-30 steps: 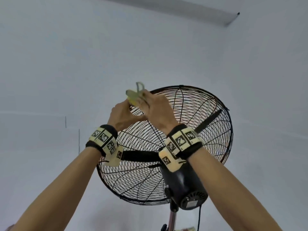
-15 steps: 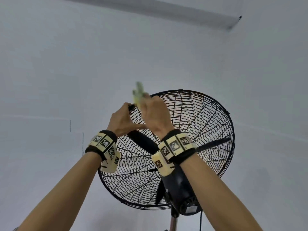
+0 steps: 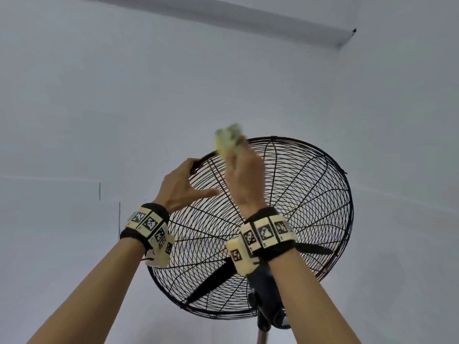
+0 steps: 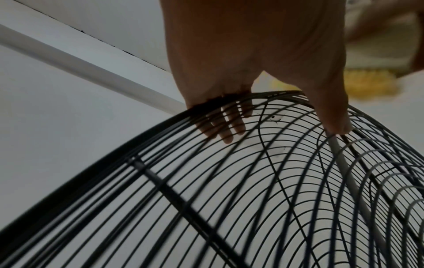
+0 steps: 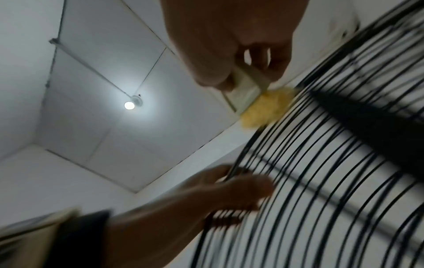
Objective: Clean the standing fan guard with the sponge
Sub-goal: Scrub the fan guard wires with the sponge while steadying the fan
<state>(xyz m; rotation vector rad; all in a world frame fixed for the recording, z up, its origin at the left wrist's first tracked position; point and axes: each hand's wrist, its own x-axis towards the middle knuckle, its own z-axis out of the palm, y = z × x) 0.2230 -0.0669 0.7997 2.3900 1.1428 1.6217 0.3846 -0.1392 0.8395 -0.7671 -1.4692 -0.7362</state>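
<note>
The guard [image 3: 293,209], a black wire cage round the fan blades [image 3: 211,281], is seen from below, tilted on its stand [image 3: 263,328] before a pale wall. Its upper-left rim is grasped by the left hand [image 3: 181,187]: the fingers [image 4: 224,127] are hooked over the rim and the thumb is pressed on the wires. Just beside it, the yellow sponge [image 3: 228,140] is pinched in the grip of the right hand [image 3: 244,180] and held against the top rim. A lit ceiling lamp [image 5: 129,105] is seen beyond.
</note>
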